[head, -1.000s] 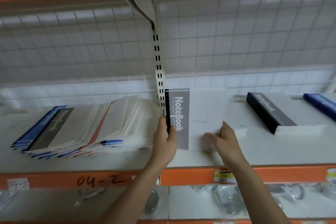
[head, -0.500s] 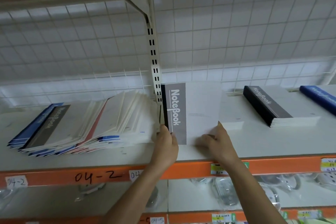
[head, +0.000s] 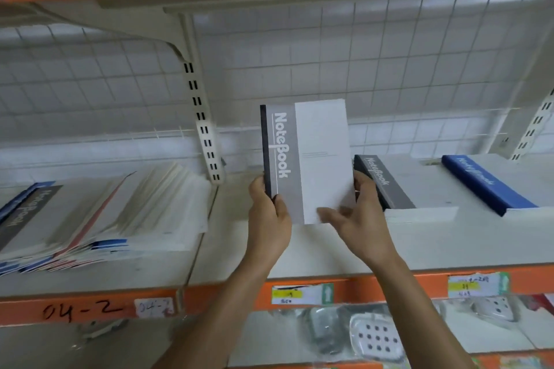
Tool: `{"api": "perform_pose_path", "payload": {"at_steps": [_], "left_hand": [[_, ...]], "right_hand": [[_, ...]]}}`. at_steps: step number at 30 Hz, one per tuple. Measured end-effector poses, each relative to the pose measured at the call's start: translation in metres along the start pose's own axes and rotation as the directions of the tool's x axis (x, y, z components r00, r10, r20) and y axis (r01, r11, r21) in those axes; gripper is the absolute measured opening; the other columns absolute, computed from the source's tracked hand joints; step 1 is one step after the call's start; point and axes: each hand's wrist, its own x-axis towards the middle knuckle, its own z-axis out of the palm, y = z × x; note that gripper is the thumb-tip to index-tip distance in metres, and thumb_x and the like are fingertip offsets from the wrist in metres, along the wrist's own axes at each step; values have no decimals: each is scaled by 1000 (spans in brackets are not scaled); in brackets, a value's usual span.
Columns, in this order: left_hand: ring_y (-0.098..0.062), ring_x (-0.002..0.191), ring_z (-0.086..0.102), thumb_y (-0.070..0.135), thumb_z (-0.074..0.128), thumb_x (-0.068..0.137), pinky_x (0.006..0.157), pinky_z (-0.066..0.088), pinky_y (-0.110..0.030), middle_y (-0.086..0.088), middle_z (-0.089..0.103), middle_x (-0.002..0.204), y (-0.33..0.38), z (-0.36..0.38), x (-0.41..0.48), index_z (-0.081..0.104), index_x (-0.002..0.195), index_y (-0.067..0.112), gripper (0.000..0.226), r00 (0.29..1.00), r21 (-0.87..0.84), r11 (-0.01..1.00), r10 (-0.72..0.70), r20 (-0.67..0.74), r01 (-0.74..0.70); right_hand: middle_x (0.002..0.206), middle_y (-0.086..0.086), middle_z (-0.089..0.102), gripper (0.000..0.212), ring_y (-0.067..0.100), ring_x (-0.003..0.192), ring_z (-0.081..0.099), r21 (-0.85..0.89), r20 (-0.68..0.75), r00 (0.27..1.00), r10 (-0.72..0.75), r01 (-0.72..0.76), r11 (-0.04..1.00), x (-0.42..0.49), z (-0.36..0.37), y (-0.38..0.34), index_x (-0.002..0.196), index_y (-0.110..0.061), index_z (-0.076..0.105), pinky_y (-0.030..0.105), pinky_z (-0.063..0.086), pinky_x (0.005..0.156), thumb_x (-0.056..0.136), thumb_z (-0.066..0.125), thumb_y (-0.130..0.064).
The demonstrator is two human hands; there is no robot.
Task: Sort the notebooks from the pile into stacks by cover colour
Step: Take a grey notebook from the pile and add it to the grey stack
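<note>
A grey-and-white notebook (head: 311,156) with a black spine is held upright above the shelf. My left hand (head: 268,213) grips its spine edge near the bottom. My right hand (head: 356,216) holds the lower right edge, thumb across the white cover. The mixed pile (head: 99,213) of blue, grey and red-edged notebooks lies fanned on the shelf at left. To the right lies a stack of grey notebooks (head: 398,192), and further right a stack of blue notebooks (head: 491,186).
The white shelf (head: 239,255) has an orange front edge marked 04-2 and a wire grid back. A slotted upright post (head: 204,129) stands between pile and hands. Bagged goods sit on the shelf below.
Both hands have lifted the grey notebook off the shelf and moved it right, towards the grey stack. It now stands upright in the air instead of lying flat.
</note>
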Motion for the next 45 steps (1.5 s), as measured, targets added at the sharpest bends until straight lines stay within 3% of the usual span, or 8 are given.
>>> {"api": "perform_pose_path", "payload": {"at_steps": [3, 6, 9, 13, 24, 28, 31, 45], "left_hand": [[-5, 103, 55, 9, 39, 99, 88, 45, -16, 9, 53, 123, 16, 32, 2, 29, 139, 17, 43, 1000, -6, 1000, -14, 3, 14], [5, 97, 56, 12, 58, 89, 77, 46, -11, 14, 58, 115, 21, 65, 5, 39, 127, 23, 43, 988, -62, 997, -38, 149, 48], [-5, 101, 58, 24, 79, 66, 79, 52, -25, 11, 59, 113, 24, 90, 7, 39, 127, 28, 74, 949, 8, 995, -101, 298, 103], [-10, 111, 53, 24, 83, 57, 85, 54, -33, 11, 54, 118, 29, 120, 12, 36, 126, 29, 84, 887, 63, 988, -157, 434, 144], [-12, 111, 56, 15, 83, 62, 88, 54, -35, 11, 59, 120, 35, 172, 34, 46, 127, 28, 76, 870, 222, 973, -168, 463, 70], [-14, 103, 59, 32, 86, 49, 76, 56, -28, 6, 61, 115, 34, 178, 45, 53, 119, 29, 77, 878, 324, 945, -184, 441, 36], [-18, 107, 56, 58, 78, 33, 83, 54, -36, 5, 58, 116, 30, 183, 50, 52, 117, 38, 90, 892, 424, 906, -193, 409, 2], [-18, 113, 51, 68, 75, 32, 92, 50, -40, 7, 54, 121, 19, 192, 54, 49, 126, 39, 102, 878, 490, 871, -249, 409, 19]], "right_hand": [[127, -1, 38, 89, 14, 117, 42, -180, 96, 995, 2, 16, 984, 12, -36, 13, 136, -13, 30, 13, 50, 82, 65, 84, -9], [121, -2, 32, 91, 19, 117, 39, -309, 136, 990, 26, 17, 951, 19, -72, 26, 137, -13, 25, 38, 48, 96, 65, 82, -11], [112, -1, 30, 81, 18, 105, 41, -359, 143, 986, 86, -30, 933, 28, -105, 34, 131, -11, 29, 28, 46, 87, 69, 81, -13], [111, 0, 30, 76, 14, 95, 37, -429, 188, 975, 120, -28, 903, 40, -142, 44, 127, -9, 29, 14, 33, 67, 71, 80, -15], [130, 4, 37, 79, 11, 106, 37, -444, 216, 960, 180, -67, 894, 72, -194, 77, 134, -10, 30, 19, 32, 86, 73, 79, -21], [130, 4, 39, 83, 15, 113, 40, -431, 210, 961, 178, -73, 899, 79, -199, 93, 134, -15, 32, 22, 35, 90, 69, 82, -31], [136, 4, 35, 89, 22, 126, 36, -438, 199, 960, 198, -93, 894, 84, -201, 102, 137, -17, 32, 31, 35, 101, 66, 82, -38], [130, -1, 36, 77, 18, 124, 37, -360, 252, 929, 272, -170, 917, 91, -201, 124, 131, -17, 39, 30, 36, 102, 68, 82, -30]]}}
